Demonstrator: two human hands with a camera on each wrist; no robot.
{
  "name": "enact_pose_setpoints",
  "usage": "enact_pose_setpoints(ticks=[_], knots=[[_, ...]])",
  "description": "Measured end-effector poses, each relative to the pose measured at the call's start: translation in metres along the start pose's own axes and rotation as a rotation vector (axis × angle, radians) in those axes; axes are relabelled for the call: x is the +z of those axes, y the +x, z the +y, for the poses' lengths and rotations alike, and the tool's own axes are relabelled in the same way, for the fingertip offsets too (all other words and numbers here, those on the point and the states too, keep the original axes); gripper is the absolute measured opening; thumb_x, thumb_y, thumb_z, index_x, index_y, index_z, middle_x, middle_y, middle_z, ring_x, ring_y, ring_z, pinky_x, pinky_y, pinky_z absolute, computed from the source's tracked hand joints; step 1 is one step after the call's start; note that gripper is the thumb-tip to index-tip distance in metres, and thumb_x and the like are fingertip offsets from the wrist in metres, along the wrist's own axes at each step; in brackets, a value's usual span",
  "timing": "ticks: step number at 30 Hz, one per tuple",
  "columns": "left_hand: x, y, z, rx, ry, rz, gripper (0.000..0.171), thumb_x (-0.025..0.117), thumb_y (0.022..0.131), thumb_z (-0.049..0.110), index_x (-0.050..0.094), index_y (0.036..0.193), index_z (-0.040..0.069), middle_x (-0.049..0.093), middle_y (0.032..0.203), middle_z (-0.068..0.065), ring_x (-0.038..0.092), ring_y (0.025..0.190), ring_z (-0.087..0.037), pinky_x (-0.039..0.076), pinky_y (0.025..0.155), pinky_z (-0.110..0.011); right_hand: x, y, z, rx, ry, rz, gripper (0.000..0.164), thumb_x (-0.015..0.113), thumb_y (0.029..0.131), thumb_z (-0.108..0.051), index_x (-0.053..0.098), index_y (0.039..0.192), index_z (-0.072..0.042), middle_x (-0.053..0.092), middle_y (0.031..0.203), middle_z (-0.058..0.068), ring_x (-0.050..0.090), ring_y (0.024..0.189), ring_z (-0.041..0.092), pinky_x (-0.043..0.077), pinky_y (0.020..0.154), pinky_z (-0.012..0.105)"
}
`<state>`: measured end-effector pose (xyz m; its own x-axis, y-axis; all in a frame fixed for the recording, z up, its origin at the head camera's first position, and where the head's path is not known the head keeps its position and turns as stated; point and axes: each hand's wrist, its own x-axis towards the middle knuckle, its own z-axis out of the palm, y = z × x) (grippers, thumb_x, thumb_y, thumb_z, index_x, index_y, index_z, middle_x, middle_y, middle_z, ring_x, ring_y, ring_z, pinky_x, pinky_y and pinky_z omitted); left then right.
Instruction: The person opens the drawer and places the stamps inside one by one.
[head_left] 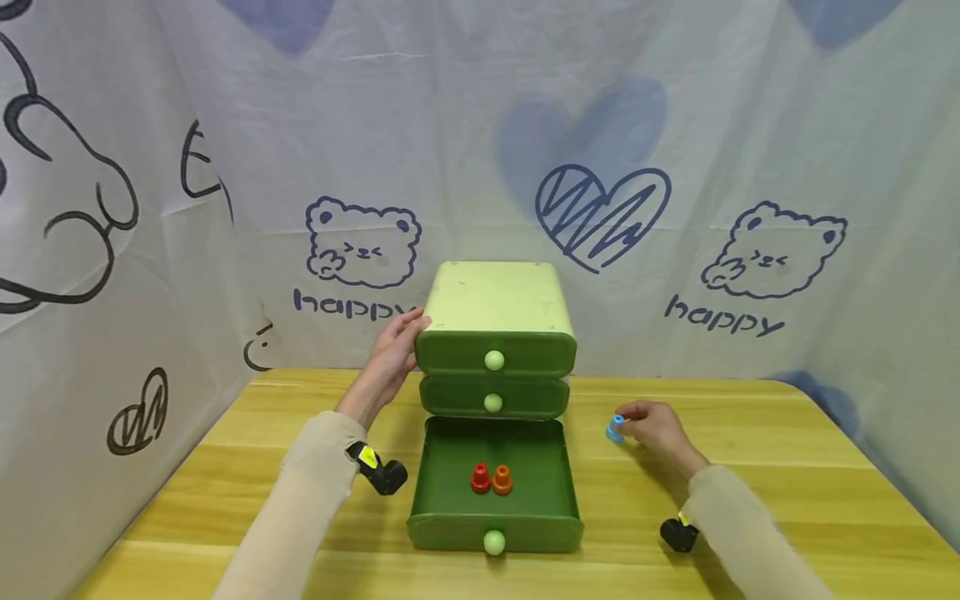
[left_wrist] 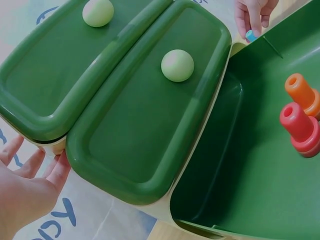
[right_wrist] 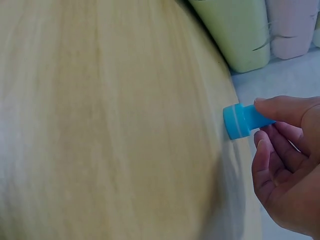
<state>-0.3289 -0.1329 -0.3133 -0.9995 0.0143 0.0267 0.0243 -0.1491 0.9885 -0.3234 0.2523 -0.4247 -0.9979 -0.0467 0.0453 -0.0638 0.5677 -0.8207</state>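
My right hand (head_left: 660, 429) pinches a small light-blue toy stamp (right_wrist: 236, 121) by its narrow end, thumb on one side and fingers on the other. The wide base points down toward the table; whether it touches the wood I cannot tell. My left hand (head_left: 393, 350) rests against the left side of a green drawer cabinet (head_left: 498, 296), fingers mostly straight. The cabinet's bottom drawer (head_left: 450, 492) is pulled out. Inside it, a red stamp (head_left: 480, 478) and an orange stamp (head_left: 502, 479) stand upright side by side.
The two upper drawers, with round pale knobs (head_left: 494, 360), are closed. A wooden table (head_left: 750, 450) carries everything. Behind and beside it hangs a white printed curtain (head_left: 465, 150). Black wrist cameras (head_left: 386, 477) sit on both sleeves.
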Motion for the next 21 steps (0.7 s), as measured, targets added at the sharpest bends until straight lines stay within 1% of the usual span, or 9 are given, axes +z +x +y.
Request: enact_pose_setpoints(ticks=[3, 6, 11, 17, 21], knots=[[0.000, 0.000, -0.001, -0.002, 0.007, 0.004, 0.056, 0.054, 0.097, 0.026, 0.036, 0.147, 0.009, 0.038, 0.142, -0.012, 0.047, 0.115, -0.024, 0.046, 0.096, -0.034, 0.002, 0.000, 0.003, 0.010, 0.004, -0.004, 0.023, 0.071, 0.083, -0.004, 0.068, 0.102, 0.008, 0.068, 0.093, 0.013, 0.059, 0.081, 0.023, 0.050, 0.063, 0.030], [-0.001, 0.000, -0.001, -0.001, 0.007, 0.005, 0.057, 0.054, 0.097, 0.026, 0.036, 0.148, 0.009, 0.038, 0.143, -0.012, 0.047, 0.113, -0.023, 0.047, 0.094, -0.031, 0.004, 0.001, 0.007, 0.017, 0.000, -0.008, 0.021, 0.072, 0.083, -0.004, 0.069, 0.100, 0.006, 0.067, 0.091, 0.010, 0.057, 0.081, 0.023, 0.048, 0.063, 0.029], [-0.001, 0.001, -0.002, 0.008, 0.003, -0.002, 0.059, 0.054, 0.096, 0.026, 0.034, 0.148, 0.008, 0.037, 0.144, -0.013, 0.047, 0.112, -0.022, 0.048, 0.091, -0.029, 0.004, 0.003, 0.011, 0.022, 0.002, -0.019, 0.022, 0.074, 0.083, -0.007, 0.069, 0.102, 0.004, 0.067, 0.094, 0.010, 0.056, 0.083, 0.023, 0.048, 0.065, 0.028], [-0.001, 0.001, -0.001, 0.009, -0.009, -0.007, 0.058, 0.055, 0.096, 0.026, 0.036, 0.147, 0.008, 0.038, 0.143, -0.013, 0.047, 0.112, -0.022, 0.048, 0.093, -0.031, 0.004, 0.006, 0.018, 0.023, 0.002, -0.013, 0.024, 0.075, 0.083, -0.011, 0.069, 0.103, 0.002, 0.068, 0.092, 0.007, 0.057, 0.082, 0.021, 0.047, 0.065, 0.029], [0.001, 0.001, -0.001, 0.003, -0.003, -0.004, 0.057, 0.053, 0.097, 0.025, 0.035, 0.148, 0.008, 0.037, 0.143, -0.012, 0.046, 0.114, -0.023, 0.046, 0.096, -0.034, 0.004, 0.006, 0.021, 0.008, -0.009, -0.009, 0.026, 0.076, 0.082, -0.013, 0.070, 0.103, 0.002, 0.068, 0.091, 0.007, 0.057, 0.081, 0.021, 0.048, 0.064, 0.028]])
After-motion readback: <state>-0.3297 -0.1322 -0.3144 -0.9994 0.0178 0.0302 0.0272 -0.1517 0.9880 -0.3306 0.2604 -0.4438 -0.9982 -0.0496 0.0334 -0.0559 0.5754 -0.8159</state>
